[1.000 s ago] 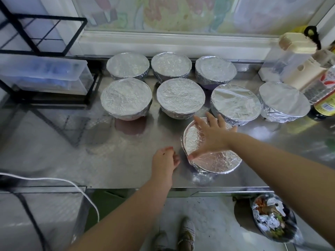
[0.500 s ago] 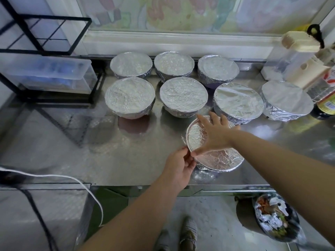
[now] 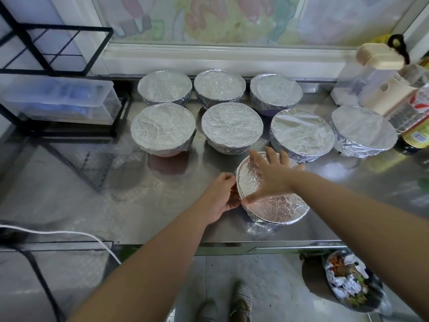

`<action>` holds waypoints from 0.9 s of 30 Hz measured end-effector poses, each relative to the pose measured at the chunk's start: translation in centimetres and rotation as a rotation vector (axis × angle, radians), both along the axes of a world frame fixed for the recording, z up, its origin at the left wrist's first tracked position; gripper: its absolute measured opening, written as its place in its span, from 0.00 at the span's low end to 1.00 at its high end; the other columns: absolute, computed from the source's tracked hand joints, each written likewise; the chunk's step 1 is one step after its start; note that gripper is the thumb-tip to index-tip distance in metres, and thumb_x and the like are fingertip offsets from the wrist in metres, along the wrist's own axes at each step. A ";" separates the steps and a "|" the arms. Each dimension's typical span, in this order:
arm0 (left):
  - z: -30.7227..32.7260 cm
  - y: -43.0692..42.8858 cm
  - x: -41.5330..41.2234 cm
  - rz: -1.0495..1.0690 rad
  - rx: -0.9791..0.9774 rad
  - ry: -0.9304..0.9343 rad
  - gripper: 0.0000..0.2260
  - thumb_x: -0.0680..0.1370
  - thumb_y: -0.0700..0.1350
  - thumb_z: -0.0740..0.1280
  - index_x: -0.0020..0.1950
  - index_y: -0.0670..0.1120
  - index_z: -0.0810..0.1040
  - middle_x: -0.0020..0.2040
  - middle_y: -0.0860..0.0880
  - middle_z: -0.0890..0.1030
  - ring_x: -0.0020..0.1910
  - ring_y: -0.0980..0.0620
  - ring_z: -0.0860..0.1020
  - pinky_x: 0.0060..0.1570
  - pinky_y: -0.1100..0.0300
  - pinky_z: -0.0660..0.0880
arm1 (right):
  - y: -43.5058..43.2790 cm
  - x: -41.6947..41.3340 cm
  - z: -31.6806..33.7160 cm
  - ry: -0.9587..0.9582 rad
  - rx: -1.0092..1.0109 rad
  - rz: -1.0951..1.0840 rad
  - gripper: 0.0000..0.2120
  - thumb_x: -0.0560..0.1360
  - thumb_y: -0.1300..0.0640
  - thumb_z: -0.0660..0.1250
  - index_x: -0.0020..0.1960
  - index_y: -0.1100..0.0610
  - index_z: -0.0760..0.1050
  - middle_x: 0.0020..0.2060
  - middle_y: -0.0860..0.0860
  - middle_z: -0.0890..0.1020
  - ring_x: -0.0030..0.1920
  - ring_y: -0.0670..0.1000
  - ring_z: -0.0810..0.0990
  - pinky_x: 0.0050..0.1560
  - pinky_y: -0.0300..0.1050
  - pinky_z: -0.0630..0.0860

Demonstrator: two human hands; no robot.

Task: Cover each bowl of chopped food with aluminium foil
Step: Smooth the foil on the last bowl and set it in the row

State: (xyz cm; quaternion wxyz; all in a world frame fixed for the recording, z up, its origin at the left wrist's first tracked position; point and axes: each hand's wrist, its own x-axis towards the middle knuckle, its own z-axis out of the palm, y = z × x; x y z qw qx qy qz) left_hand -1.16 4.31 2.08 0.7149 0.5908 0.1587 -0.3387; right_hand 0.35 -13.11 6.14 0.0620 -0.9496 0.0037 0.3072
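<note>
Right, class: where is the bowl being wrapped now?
In the head view, the bowl sits alone nearest the counter's front edge, right of centre, under the right hand.

place: kitchen | surface: a steel counter (image 3: 97,205) is seen below a window (image 3: 232,19) | food: eight bowls (image 3: 162,126) are set out, sealed in foil (image 3: 232,124) | stores: a labelled bottle (image 3: 415,126) and a clear dispenser (image 3: 371,77) are kept at the right | shelving: a black rack (image 3: 58,54) is stood left | waste: scraps (image 3: 343,273) are held in a bin (image 3: 371,306) on the floor (image 3: 267,275)
</note>
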 end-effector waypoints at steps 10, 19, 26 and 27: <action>0.0 0.1 2.7 -0.334 0.505 -0.524 0.11 0.83 0.51 0.57 0.46 0.45 0.68 0.37 0.46 0.76 0.36 0.49 0.75 0.38 0.52 0.77 | 0.6 -0.4 0.1 -0.014 -0.001 -0.069 0.71 0.48 0.15 0.68 0.76 0.33 0.28 0.80 0.49 0.32 0.79 0.66 0.32 0.66 0.85 0.43; 0.9 -0.8 5.2 -0.367 0.732 -0.729 0.12 0.81 0.56 0.64 0.47 0.48 0.76 0.41 0.51 0.81 0.40 0.54 0.77 0.36 0.61 0.68 | 1.0 -1.0 -0.3 -0.042 0.011 -0.284 0.74 0.45 0.11 0.59 0.77 0.37 0.25 0.78 0.52 0.26 0.77 0.66 0.27 0.66 0.86 0.41; -0.7 0.0 0.9 0.172 0.130 -0.177 0.08 0.82 0.41 0.64 0.48 0.46 0.82 0.48 0.46 0.85 0.45 0.50 0.83 0.47 0.53 0.81 | 0.6 0.3 -0.9 0.003 0.038 -0.139 0.78 0.35 0.10 0.55 0.77 0.35 0.27 0.80 0.53 0.32 0.76 0.70 0.28 0.71 0.81 0.45; -0.5 0.1 -0.2 0.207 0.071 -0.136 0.08 0.82 0.40 0.63 0.51 0.46 0.83 0.50 0.46 0.85 0.47 0.50 0.83 0.50 0.53 0.81 | 0.6 0.3 -1.0 -0.004 0.037 -0.143 0.78 0.35 0.09 0.55 0.77 0.35 0.27 0.80 0.53 0.32 0.76 0.70 0.29 0.71 0.81 0.46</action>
